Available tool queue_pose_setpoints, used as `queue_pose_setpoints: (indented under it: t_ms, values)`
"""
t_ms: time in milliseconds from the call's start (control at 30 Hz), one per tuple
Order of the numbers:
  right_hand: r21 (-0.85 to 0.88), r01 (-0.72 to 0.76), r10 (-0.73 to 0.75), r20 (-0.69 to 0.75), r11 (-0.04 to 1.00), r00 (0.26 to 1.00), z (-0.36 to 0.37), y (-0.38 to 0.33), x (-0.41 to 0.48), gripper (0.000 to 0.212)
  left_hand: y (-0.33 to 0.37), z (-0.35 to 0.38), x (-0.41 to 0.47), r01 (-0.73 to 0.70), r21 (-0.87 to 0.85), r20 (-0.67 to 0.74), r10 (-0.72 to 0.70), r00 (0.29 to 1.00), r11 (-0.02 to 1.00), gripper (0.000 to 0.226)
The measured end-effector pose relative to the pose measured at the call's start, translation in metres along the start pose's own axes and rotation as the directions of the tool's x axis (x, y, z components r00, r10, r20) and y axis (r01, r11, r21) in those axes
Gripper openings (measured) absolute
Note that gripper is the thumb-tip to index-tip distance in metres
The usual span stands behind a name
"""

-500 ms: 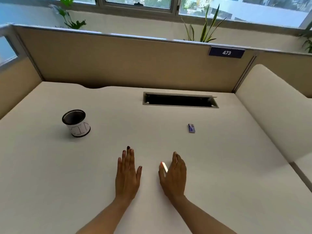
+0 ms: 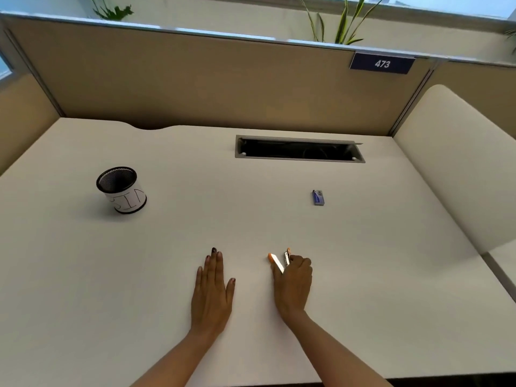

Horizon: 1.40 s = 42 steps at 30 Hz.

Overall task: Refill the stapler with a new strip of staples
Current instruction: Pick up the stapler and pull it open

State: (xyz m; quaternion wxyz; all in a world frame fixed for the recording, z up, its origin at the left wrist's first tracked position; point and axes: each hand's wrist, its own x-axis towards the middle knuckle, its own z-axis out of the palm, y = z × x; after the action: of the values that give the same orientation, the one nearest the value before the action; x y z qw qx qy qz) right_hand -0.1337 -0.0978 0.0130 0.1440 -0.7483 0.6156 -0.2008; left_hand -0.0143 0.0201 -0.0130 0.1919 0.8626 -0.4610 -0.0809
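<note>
A small orange and white stapler [image 2: 277, 261] pokes out of my right hand [image 2: 293, 286], which is curled around it on the white desk [image 2: 363, 261]. Its two halves splay apart in a V, a metal part showing between them; the rest is hidden by my fingers. My left hand [image 2: 213, 291] lies flat on the desk to the left, fingers together, holding nothing. A small blue box of staples [image 2: 318, 197] lies farther back, to the right of the stapler.
A black mesh pen cup [image 2: 121, 189] with a white label stands at the back left. A rectangular cable slot [image 2: 300, 149] opens in the desk near the beige partition. A cream padded divider [image 2: 452, 163] borders the right side.
My right hand has curled from flat to a grip on the stapler, whose halves now stand apart. The left hand stays flat. The view has tilted down slightly.
</note>
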Motion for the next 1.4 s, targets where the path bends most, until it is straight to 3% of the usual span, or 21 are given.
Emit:
queue_pose_setpoints:
  t_ms: [200,367,467,600,700,767,1400]
  values:
    - [0.252,-0.139,0.124,0.072,0.958,0.99,-0.005,0.001,-0.003,0.032,0.003,0.004,0.0,0.045,-0.13,-0.055,-0.052,0.997,0.991,0.073]
    - [0.531,-0.255,0.188,0.179,0.808,0.966,-0.028,-0.008,-0.008,0.023,0.031,-0.006,0.005,0.149,-0.406,0.001,-0.163,0.987,0.902,0.057]
    - [0.602,-0.282,0.206,0.195,0.747,0.959,-0.036,-0.016,-0.01,0.024,0.053,-0.021,0.009,0.213,-0.589,0.058,-0.222,0.973,0.78,0.051]
    - [0.665,-0.306,0.216,0.216,0.682,0.952,-0.046,-0.024,-0.01,0.022,0.078,-0.046,0.011,0.319,-0.779,0.175,-0.3,0.938,0.54,0.042]
    - [0.684,-0.282,0.204,0.195,0.673,0.959,-0.051,-0.028,-0.01,0.022,0.085,-0.058,0.013,0.389,-0.859,0.313,-0.262,0.913,0.331,0.037]
    - [0.696,-0.256,0.188,0.175,0.67,0.966,-0.055,-0.033,-0.011,0.02,0.088,-0.064,0.015,0.409,-0.878,0.355,-0.234,0.905,0.25,0.036]
    - [0.665,0.125,-0.049,-0.132,0.737,0.99,-0.083,-0.065,-0.019,0.027,0.113,-0.099,0.012,0.358,-0.933,0.349,-0.131,0.928,0.045,0.029]
